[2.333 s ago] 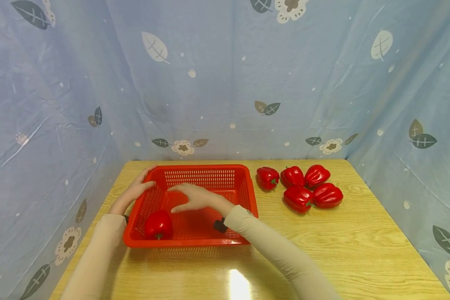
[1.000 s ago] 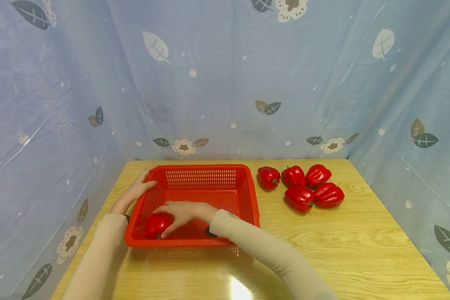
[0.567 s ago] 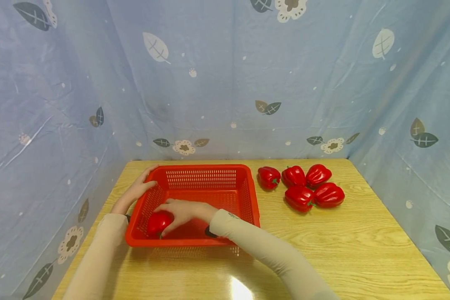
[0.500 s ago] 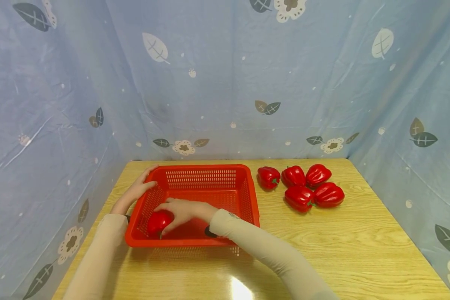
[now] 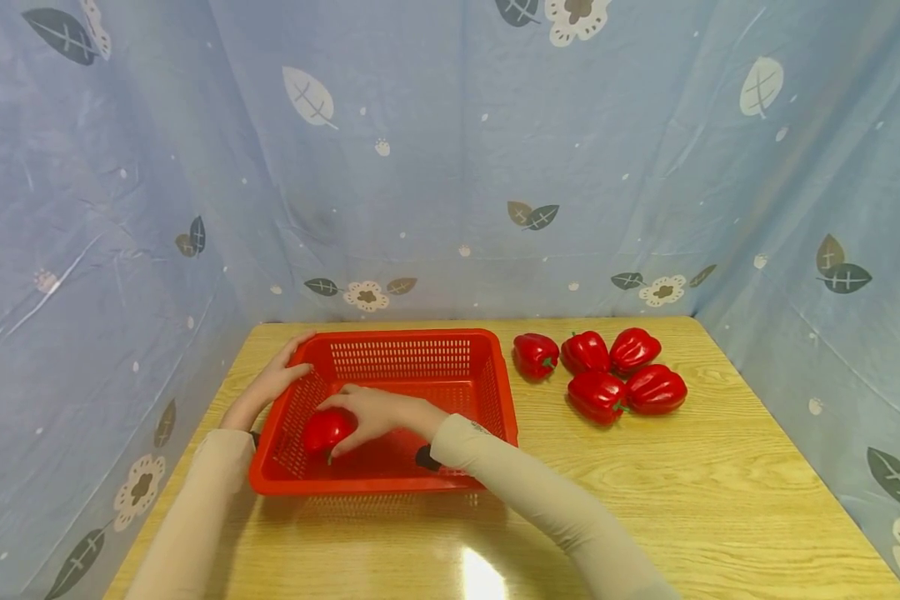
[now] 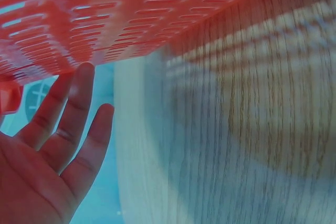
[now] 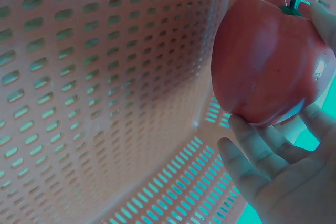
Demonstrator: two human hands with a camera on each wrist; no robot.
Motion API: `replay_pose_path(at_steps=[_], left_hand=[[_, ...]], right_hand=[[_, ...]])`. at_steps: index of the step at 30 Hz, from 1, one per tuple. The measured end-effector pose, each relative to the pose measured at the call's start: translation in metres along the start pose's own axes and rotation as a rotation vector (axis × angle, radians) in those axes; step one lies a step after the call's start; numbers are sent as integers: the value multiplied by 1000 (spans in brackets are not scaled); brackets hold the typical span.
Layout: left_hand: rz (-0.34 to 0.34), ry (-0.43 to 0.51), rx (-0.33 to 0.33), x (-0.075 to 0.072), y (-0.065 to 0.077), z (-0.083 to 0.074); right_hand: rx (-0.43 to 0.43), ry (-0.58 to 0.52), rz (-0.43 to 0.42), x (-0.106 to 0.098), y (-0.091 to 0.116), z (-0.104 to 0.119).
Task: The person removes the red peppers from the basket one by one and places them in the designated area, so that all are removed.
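A red bell pepper (image 5: 326,430) with a green stem is inside the red plastic basket (image 5: 390,486), toward its left end. My right hand (image 5: 378,417) grips this pepper, thumb on one side and fingers on the other. In the right wrist view the bell pepper (image 7: 268,61) is held beside the slotted basket wall (image 7: 105,77), with the fingers under it. At the basket's left side my left hand (image 5: 270,383) holds the rim, its thumb over the edge. The left wrist view has the left hand's fingers (image 6: 73,114) against the outside wall.
On the wooden table (image 5: 682,483), right of the basket, lie several more red bell peppers, among them a single one (image 5: 536,356) nearest the basket and one in front (image 5: 597,396). A blue patterned curtain (image 5: 450,167) surrounds the table at the back and sides.
My right hand has come down on the bell pepper, gripped it and moved it a little up and rightward, off the basket's near-left corner. The left hand stays at the rim.
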State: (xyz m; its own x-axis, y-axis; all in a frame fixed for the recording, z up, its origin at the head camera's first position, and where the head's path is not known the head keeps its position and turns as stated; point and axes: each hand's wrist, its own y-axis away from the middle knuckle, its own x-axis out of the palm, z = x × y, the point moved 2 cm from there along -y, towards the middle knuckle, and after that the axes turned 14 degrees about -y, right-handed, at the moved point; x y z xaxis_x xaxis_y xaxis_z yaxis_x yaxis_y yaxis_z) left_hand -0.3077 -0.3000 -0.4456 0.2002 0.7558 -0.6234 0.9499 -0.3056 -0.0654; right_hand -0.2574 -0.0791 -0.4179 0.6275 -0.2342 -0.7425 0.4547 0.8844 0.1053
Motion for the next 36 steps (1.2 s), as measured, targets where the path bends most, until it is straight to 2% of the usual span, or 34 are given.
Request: replay_pose_path(at_steps=[12, 23, 30, 33, 36], left_hand=[[-19, -47, 17, 0, 3, -2], [-11, 5, 45, 0, 2, -3], [-49, -71, 70, 0, 0, -2], [-50, -103, 58, 0, 1, -3], [-37, -96, 43, -1, 2, -4]], right_hand=[[9, 10, -55, -16, 13, 0], [32, 2, -100, -32, 30, -6], [52, -35, -137, -44, 44, -11], [57, -34, -148, -47, 49, -13], [69, -45, -157, -51, 53, -15]])
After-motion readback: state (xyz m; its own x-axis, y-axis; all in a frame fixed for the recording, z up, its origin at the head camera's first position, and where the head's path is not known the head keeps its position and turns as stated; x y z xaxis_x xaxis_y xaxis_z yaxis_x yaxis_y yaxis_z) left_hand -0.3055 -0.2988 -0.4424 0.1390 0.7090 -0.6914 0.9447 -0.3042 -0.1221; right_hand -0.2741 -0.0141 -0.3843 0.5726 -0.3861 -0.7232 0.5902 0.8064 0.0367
